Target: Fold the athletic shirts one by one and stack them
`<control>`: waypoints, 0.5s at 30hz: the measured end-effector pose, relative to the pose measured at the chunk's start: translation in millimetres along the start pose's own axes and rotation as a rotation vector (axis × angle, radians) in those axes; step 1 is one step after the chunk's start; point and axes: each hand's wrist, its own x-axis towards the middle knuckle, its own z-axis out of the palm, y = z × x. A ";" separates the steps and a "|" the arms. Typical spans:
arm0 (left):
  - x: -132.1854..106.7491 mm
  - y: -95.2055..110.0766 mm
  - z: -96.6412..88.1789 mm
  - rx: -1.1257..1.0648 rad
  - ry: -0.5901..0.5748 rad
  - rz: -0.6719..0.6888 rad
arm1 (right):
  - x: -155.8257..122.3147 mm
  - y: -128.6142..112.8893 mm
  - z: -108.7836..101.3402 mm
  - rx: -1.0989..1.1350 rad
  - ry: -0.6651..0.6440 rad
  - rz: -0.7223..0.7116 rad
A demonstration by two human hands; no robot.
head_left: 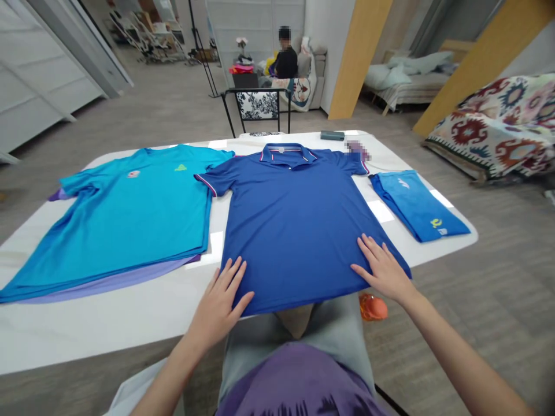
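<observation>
A white tabletop with rounded corners (108, 326) carries everything. Across its left part lies a spread turquoise short-sleeved shirt (143, 208), with a lavender fabric garment (130, 283) showing beneath its lower edge. To the right of these, a royal-blue fabric polo shirt with striped collar and sleeve trim (295, 225) lies flat, collar toward the far edge, hem along the near edge. A folded blue garment with small white and yellow prints (420, 205) lies by the right edge, toward the near right corner. The left hand (222, 297) is flattened, fingers slightly parted and thumb stretched out, touching the polo at its left hem corner. The right hand (381, 271) is likewise spread, palm down, fingers resting on the polo near its right hem corner. A dark oblong case (332, 136) sits at the far edge, near the far right corner.
</observation>
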 end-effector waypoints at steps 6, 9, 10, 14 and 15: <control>-18.1 33.0 11.1 0.022 -0.005 -0.048 | -4.4 7.5 -17.5 -0.028 -0.052 -0.007; -5.6 16.4 -2.5 -0.042 -0.008 -0.076 | 0.0 -15.3 -19.8 -0.015 -0.009 -0.001; 6.1 1.9 -9.6 -0.061 0.022 -0.111 | 1.5 -30.5 -16.6 0.000 0.016 -0.013; 98.0 -90.7 -46.7 -0.154 0.234 -0.416 | 4.7 -132.6 10.5 0.095 0.032 -0.187; 128.7 -116.8 -56.1 -0.200 0.263 -0.504 | 3.2 -165.9 19.1 0.116 0.018 -0.243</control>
